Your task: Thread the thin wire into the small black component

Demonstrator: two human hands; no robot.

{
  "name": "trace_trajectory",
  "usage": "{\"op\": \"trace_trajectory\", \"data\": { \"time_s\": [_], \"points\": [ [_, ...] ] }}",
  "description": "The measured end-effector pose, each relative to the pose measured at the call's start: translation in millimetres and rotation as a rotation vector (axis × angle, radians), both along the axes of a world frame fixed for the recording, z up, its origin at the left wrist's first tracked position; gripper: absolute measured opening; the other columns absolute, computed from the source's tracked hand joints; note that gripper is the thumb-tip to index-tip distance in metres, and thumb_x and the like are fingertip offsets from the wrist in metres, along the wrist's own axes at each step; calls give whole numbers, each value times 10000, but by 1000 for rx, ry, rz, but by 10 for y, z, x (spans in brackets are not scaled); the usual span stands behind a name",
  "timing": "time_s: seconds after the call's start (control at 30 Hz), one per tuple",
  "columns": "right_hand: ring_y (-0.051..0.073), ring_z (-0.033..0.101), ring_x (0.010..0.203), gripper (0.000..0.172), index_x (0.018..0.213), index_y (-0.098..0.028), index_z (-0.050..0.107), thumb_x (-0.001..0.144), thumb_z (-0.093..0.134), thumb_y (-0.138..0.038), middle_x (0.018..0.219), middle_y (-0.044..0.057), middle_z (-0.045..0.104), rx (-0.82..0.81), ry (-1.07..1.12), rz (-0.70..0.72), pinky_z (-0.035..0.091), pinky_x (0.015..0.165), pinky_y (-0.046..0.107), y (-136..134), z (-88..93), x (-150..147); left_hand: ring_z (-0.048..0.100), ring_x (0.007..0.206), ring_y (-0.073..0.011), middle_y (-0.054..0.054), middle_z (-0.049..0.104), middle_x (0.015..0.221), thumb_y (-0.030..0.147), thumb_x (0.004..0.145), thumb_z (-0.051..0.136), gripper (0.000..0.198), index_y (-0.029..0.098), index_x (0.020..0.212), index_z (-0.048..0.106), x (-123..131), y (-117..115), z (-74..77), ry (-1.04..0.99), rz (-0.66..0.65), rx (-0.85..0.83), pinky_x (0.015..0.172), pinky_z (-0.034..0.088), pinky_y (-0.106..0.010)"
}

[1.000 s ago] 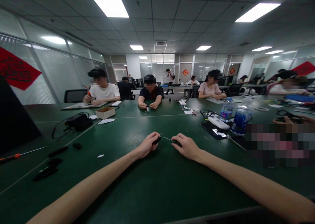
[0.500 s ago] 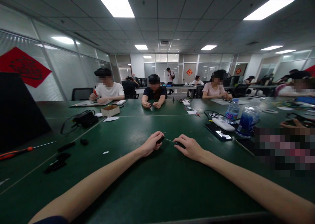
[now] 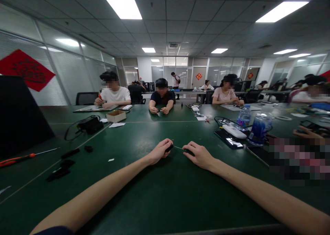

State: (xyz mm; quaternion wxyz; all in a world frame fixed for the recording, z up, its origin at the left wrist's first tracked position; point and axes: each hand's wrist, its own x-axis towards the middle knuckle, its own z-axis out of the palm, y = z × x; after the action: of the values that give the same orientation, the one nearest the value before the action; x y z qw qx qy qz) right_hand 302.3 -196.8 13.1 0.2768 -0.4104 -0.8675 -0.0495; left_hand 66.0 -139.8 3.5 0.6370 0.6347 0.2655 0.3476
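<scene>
Over the green table [image 3: 165, 193], my left hand [image 3: 161, 150] is closed around a small black object [image 3: 169, 148], mostly covered by the fingers, so its kind does not show. Facing it, my right hand [image 3: 198, 155] grips the dark handle of what looks like a screwdriver [image 3: 189, 152]. Its thin metal shaft points left and its tip ends at or very near the black object; I cannot tell whether they touch. A small white scrap [image 3: 111, 160] lies left of my left forearm.
To the left are an orange-handled screwdriver [image 3: 32, 156], black pieces [image 3: 60, 173], a cabled black device [image 3: 90, 124] and an open cardboard box [image 3: 116, 116]. On the right are a phone [image 3: 229, 139], a white device [image 3: 234, 131] and bottles [image 3: 260, 128]. Other people [image 3: 162, 97] sit around the table.
The view has shifted very slightly. Both hands keep nearly the same pose and hold. In the background, a standing person has moved a little left.
</scene>
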Motion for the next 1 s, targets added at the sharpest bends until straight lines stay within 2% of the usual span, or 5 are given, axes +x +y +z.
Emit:
{"op": "trace_trajectory", "data": {
  "time_s": [0.6, 0.8, 0.9, 1.0],
  "points": [
    [126, 554, 752, 293, 1168, -204, 537, 903, 476, -314, 1013, 65, 555, -1, -32, 111, 472, 658, 244, -47, 47, 22, 285, 448, -50, 57, 333, 592, 475, 865, 434, 285, 196, 920, 455, -7, -50, 33, -8, -10, 33, 420, 186, -147],
    [99, 538, 696, 290, 1171, -233, 545, 902, 475, -315, 1029, 56, 547, 107, -275, 255, 432, 612, 214, -132, 88, -31, 249, 432, -53, 66, 304, 558, 502, 868, 409, 314, 195, 920, 446, 9, -7, -22, -20, -4, 43, 410, 165, -152],
    [102, 534, 699, 299, 1189, -234, 527, 908, 459, -309, 1042, 56, 542, 96, -284, 233, 426, 600, 213, -160, 103, -62, 258, 439, -55, 64, 308, 564, 505, 869, 409, 316, 197, 930, 447, 0, -2, -27, -10, -10, 42, 413, 170, -152],
    [117, 544, 742, 297, 1185, -231, 524, 904, 467, -308, 1030, 53, 545, 55, -201, 161, 442, 636, 223, -148, 97, -67, 267, 443, -55, 61, 321, 571, 510, 869, 406, 320, 199, 935, 447, -7, -3, -19, 6, -15, 36, 414, 174, -152]
  ]
}}
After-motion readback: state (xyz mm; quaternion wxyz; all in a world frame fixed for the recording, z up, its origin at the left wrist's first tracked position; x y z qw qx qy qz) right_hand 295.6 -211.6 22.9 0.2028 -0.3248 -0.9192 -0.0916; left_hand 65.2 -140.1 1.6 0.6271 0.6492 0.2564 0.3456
